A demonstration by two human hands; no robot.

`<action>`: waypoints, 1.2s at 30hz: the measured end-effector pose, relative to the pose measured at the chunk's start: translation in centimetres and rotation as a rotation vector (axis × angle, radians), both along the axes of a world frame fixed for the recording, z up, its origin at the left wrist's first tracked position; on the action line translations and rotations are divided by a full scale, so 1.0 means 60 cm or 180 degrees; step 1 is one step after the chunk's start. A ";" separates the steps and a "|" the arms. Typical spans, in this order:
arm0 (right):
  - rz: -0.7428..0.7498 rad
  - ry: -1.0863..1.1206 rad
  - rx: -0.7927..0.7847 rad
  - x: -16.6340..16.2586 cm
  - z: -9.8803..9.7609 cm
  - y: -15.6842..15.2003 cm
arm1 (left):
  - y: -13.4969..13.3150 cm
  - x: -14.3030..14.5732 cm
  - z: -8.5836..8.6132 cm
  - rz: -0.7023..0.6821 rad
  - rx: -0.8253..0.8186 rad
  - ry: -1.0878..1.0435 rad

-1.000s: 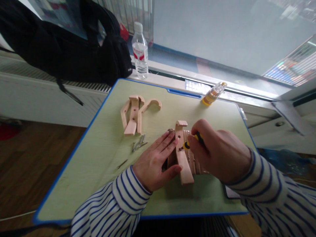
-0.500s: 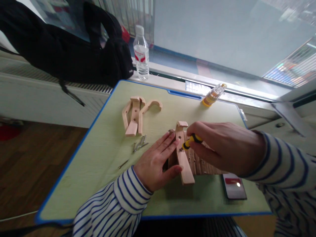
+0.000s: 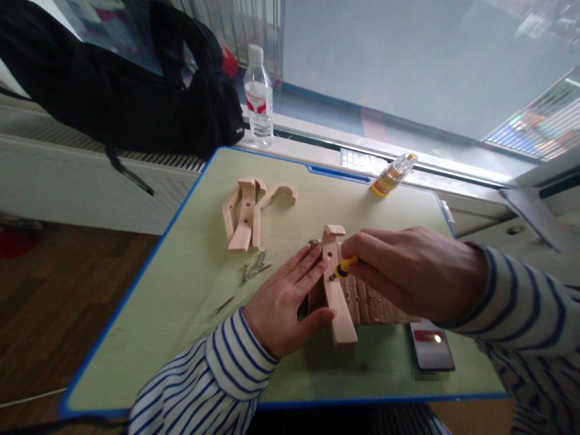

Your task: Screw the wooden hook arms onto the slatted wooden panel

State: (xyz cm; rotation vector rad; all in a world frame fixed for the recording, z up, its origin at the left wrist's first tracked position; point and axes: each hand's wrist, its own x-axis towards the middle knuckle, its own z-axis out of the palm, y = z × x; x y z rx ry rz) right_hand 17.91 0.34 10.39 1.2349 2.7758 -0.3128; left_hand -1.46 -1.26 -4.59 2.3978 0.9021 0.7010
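My right hand is closed round a small yellow and black screwdriver, its handle mostly hidden in the fist. The tip meets a screw in a pale wooden hook, which lies across a brown ridged wooden board. Another hole shows higher up the hook. My left hand lies with fingers stretched out on the board's left end; fingertips and thumb touch the hook's left edge. Several loose screws lie left of that hand, with a single screw nearer its wrist.
More wooden hooks rest at the table's back left. A clear-and-orange bottle-shaped container stands at the back right. A phone lies below my right wrist. Beyond the blue-edged table are a water bottle and a black backpack.
My right hand has turned a little around the screwdriver, hiding more of its handle. My left hand stays on the board and hook.
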 end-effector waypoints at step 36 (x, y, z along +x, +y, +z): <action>-0.0283 0.0016 0.0084 -0.024 0.013 -0.023 | 0.019 0.033 0.051 0.0556 -0.0235 -0.1173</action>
